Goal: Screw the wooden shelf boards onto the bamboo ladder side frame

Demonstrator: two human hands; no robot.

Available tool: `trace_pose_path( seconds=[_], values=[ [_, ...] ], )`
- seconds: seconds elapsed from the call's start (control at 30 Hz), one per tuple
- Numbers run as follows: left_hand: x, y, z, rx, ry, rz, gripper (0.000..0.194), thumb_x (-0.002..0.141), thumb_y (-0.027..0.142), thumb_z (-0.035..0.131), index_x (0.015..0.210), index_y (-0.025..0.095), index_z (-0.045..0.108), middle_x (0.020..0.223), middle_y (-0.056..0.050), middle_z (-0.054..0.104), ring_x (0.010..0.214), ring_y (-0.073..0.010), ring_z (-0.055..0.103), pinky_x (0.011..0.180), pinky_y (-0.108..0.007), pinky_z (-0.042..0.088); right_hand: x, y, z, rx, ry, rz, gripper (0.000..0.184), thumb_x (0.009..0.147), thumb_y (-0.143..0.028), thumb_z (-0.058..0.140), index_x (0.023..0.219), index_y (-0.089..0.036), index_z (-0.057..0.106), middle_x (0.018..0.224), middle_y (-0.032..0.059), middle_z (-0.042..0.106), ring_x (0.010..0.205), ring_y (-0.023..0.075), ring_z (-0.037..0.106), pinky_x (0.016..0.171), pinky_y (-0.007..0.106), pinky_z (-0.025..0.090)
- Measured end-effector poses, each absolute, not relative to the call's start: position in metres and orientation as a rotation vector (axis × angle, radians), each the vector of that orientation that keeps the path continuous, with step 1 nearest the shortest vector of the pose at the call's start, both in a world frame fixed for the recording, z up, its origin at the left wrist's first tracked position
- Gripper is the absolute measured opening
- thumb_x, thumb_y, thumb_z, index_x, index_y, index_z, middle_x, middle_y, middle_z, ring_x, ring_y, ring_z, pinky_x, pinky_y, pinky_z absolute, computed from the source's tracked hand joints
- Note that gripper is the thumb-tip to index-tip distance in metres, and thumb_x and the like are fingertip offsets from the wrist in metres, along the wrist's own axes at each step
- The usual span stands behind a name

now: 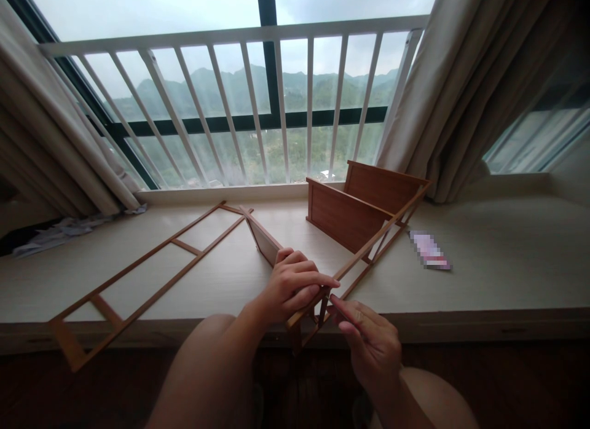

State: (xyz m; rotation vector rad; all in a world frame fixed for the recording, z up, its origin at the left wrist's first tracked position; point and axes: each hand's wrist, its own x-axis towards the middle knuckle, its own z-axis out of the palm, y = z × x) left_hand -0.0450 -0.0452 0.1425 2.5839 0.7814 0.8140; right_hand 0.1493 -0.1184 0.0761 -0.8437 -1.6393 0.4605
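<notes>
A partly built bamboo shelf [354,211] stands on the pale window sill [498,257], its two brown panels upright. One ladder-shaped side frame [382,232] leans from the panels down toward me. My left hand [292,281] is closed over the near end of that frame, fingers wrapped on its rail. My right hand [366,337] pinches at the same end from below, index finger touching the rail; what it pinches is too small to make out. A loose panel [262,238] stands tilted just behind my left hand.
A second ladder-shaped side frame [142,272] lies flat on the sill at left, overhanging its front edge. A small pink packet [428,249] lies at right. Crumpled paper [64,232] sits far left. White railing [276,103] and curtains [465,85] back the sill. My knees are below.
</notes>
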Motion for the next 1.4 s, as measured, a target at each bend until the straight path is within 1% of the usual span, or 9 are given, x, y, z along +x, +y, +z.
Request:
trace_pose_path(
  seconds=[0.27, 0.63, 0.73, 0.87, 1.0, 1.07, 1.17, 1.27, 1.4],
  values=[
    [-0.045, -0.046, 0.144, 2.587, 0.796, 0.795, 0.04, 0.099, 0.035, 0.032, 0.116, 0.03, 0.068, 0.09, -0.002, 0.067, 0.09, -0.0187, 0.05, 0.096, -0.041, 0.023, 0.149, -0.119, 0.078, -0.84, -1.601, 0.53, 0.029, 0.094, -0.03, 0.058, 0.121, -0.025, 0.067, 0.088, 0.0024, 0.073, 0.075, 0.0146, 0.068, 0.069, 0.026, 0.053],
    [-0.044, -0.047, 0.145, 2.571, 0.818, 0.791, 0.041, 0.099, 0.037, 0.032, 0.116, 0.03, 0.068, 0.091, -0.003, 0.068, 0.091, -0.0188, 0.05, 0.097, -0.041, 0.023, 0.15, -0.117, 0.081, -0.834, -1.684, 0.453, 0.035, 0.091, -0.038, 0.06, 0.123, -0.022, 0.065, 0.088, 0.0039, 0.072, 0.074, 0.0159, 0.067, 0.067, 0.027, 0.053],
    [-0.045, -0.046, 0.145, 2.59, 0.802, 0.781, 0.042, 0.099, 0.037, 0.031, 0.118, 0.029, 0.068, 0.091, -0.003, 0.068, 0.091, -0.0187, 0.05, 0.097, -0.04, 0.024, 0.151, -0.116, 0.081, -0.825, -1.736, 0.397, 0.037, 0.091, -0.031, 0.06, 0.126, -0.02, 0.062, 0.091, 0.0056, 0.071, 0.078, 0.0172, 0.067, 0.07, 0.029, 0.054],
    [-0.046, -0.045, 0.145, 2.601, 0.784, 0.787, 0.041, 0.099, 0.037, 0.031, 0.117, 0.03, 0.068, 0.091, -0.002, 0.068, 0.09, -0.0182, 0.05, 0.096, -0.04, 0.024, 0.156, -0.115, 0.082, -0.819, -1.8, 0.372, 0.039, 0.09, -0.019, 0.053, 0.129, -0.019, 0.06, 0.1, 0.0078, 0.071, 0.088, 0.0192, 0.067, 0.078, 0.031, 0.054],
    [-0.045, -0.048, 0.145, 2.597, 0.818, 0.796, 0.043, 0.1, 0.037, 0.03, 0.118, 0.03, 0.068, 0.091, -0.003, 0.068, 0.091, -0.0184, 0.05, 0.097, -0.04, 0.024, 0.164, -0.112, 0.082, -0.788, -1.876, 0.382, 0.04, 0.091, -0.018, 0.05, 0.13, -0.018, 0.058, 0.107, 0.0097, 0.069, 0.092, 0.0203, 0.067, 0.079, 0.033, 0.053],
    [-0.045, -0.048, 0.146, 2.608, 0.819, 0.794, 0.044, 0.1, 0.038, 0.029, 0.12, 0.03, 0.067, 0.091, -0.003, 0.068, 0.091, -0.0183, 0.05, 0.097, -0.039, 0.025, 0.166, -0.111, 0.08, -0.786, -1.88, 0.407, 0.035, 0.092, -0.02, 0.049, 0.125, -0.018, 0.06, 0.106, 0.0099, 0.069, 0.091, 0.0204, 0.067, 0.078, 0.033, 0.053],
    [-0.046, -0.048, 0.146, 2.615, 0.826, 0.785, 0.043, 0.1, 0.037, 0.03, 0.12, 0.031, 0.067, 0.091, -0.002, 0.068, 0.091, -0.0181, 0.05, 0.097, -0.039, 0.024, 0.168, -0.111, 0.076, -0.828, -1.806, 0.442, 0.022, 0.091, -0.023, 0.053, 0.11, -0.019, 0.063, 0.095, 0.0072, 0.069, 0.082, 0.0186, 0.066, 0.073, 0.03, 0.052],
    [-0.046, -0.048, 0.146, 2.603, 0.829, 0.777, 0.042, 0.099, 0.036, 0.031, 0.119, 0.03, 0.067, 0.091, -0.002, 0.068, 0.092, -0.0183, 0.05, 0.098, -0.039, 0.023, 0.165, -0.112, 0.071, -0.864, -1.709, 0.472, 0.007, 0.089, -0.023, 0.056, 0.095, -0.02, 0.058, 0.085, 0.0038, 0.066, 0.073, 0.0162, 0.063, 0.068, 0.028, 0.049],
    [-0.046, -0.048, 0.146, 2.576, 0.824, 0.787, 0.042, 0.099, 0.036, 0.031, 0.117, 0.031, 0.068, 0.09, -0.002, 0.067, 0.091, -0.0187, 0.05, 0.098, -0.04, 0.023, 0.161, -0.114, 0.071, -0.789, -1.734, 0.495, 0.002, 0.091, -0.019, 0.052, 0.092, -0.02, 0.053, 0.08, 0.0028, 0.062, 0.072, 0.0153, 0.06, 0.066, 0.028, 0.047]
  ],
)
